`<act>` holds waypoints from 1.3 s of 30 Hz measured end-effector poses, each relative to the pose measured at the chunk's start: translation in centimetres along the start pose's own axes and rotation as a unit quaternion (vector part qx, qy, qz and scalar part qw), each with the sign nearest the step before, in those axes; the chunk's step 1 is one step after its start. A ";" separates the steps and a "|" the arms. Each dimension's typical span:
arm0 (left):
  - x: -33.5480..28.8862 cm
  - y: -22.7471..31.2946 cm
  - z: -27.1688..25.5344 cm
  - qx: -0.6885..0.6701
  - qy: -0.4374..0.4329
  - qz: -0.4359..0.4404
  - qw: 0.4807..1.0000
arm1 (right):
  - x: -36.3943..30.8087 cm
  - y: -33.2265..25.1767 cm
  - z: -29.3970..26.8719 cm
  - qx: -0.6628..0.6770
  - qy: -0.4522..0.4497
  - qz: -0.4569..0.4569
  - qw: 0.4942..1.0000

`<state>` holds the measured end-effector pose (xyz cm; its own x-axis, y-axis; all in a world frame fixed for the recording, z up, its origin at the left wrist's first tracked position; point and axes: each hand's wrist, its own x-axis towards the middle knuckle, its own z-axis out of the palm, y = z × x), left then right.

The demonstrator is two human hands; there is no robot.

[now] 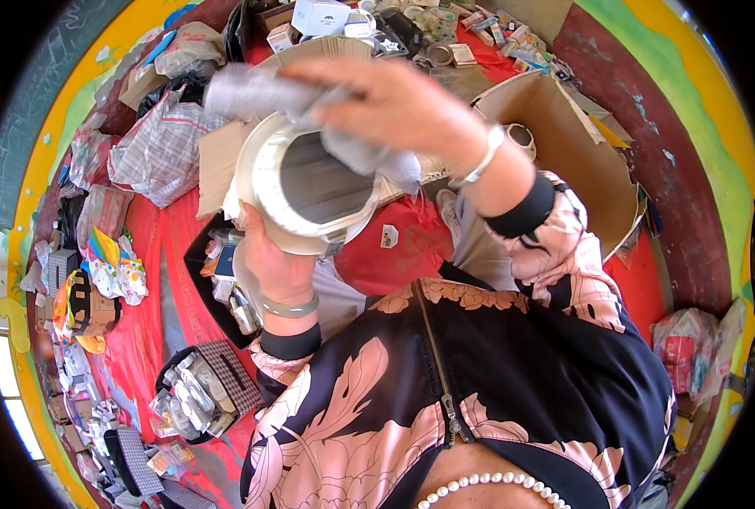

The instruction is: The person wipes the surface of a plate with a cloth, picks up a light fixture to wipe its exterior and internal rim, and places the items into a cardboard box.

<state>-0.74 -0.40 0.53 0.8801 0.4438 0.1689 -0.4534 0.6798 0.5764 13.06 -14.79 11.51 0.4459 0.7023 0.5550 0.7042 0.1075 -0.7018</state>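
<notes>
Tilted in front of me is a white round container [254, 157], its wide mouth facing up and showing a grey, lined-looking inside. My left hand [280, 263] grips its lower left side, fingers partly hidden behind the wall. Above the mouth, my right hand [411, 106] is smeared by motion and closed round a grey cloth [356, 153]. One end of the cloth hangs over the container's rim, while a pale blurred length sticks out to the left of the hand.
An open cardboard box [564, 127] stands to the right. A red bag [394, 246] lies between my legs. At left are a black box [203, 263], a checked basket [233, 377] of small packages and a plaid bag [161, 148] on red sheeting [161, 254]. Mixed goods fill the far side.
</notes>
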 end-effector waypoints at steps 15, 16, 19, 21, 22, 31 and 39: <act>1.4 -0.6 -1.9 0.062 0.045 -0.008 0.997 | -4.3 0.2 7.3 -0.253 -0.040 -0.204 0.945; 1.7 -0.3 -2.1 0.035 0.031 -0.025 0.999 | -4.8 0.3 7.6 -0.291 -0.053 -0.216 0.930; 1.3 -0.2 -0.4 0.066 0.070 0.012 0.995 | -6.9 0.9 8.9 -0.397 -0.076 -0.242 0.882; 1.6 -0.2 0.1 0.100 0.088 0.048 0.990 | -7.4 1.3 8.1 -0.377 -0.086 -0.231 0.893; 1.8 0.0 0.7 0.080 0.097 0.047 0.991 | -7.7 1.2 7.6 -0.366 -0.093 -0.227 0.898; 3.9 2.3 0.5 -0.019 0.112 0.055 0.992 | -5.3 -1.2 -2.1 -0.204 0.283 -0.098 0.932; 3.4 0.8 1.4 -0.025 0.155 -0.030 0.987 | -5.1 0.7 5.5 -0.250 0.050 -0.232 0.939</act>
<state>2.08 0.78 2.71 0.8238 0.5537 -0.1215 -0.4147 0.7348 0.5367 8.24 -14.48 5.74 0.0600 0.5890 0.8059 0.9955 0.0237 -0.0914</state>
